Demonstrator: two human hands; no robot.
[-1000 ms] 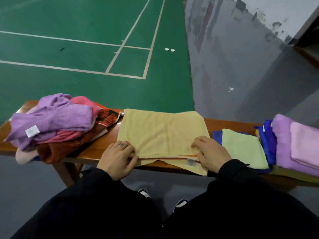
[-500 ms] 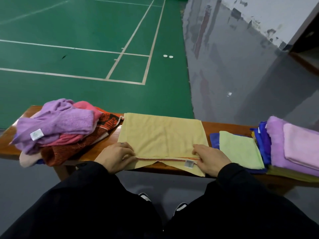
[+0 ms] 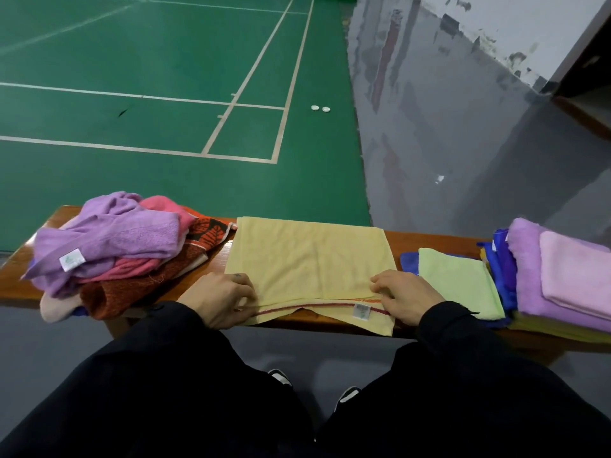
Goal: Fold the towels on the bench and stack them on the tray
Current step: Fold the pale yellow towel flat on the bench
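Now your left hand (image 3: 222, 300) and right hand (image 3: 404, 300) each pinch a near corner of the yellow towel (image 3: 310, 259), probably to square the fold. It lies on the surface (image 3: 429, 241) between the loose pile (image 3: 112, 246) and folded stack (image 3: 558, 279).

On the tabletop (image 3: 429, 241) a spread towel (image 3: 310, 259) lies centre, unfolded heap (image 3: 115, 252) to its left, single folded towel (image 3: 459, 282) just right, folded stack (image 3: 558, 279) at far right; left hand (image 3: 220, 300) and right hand (image 3: 405, 297) rest on the spread towel's near corners.
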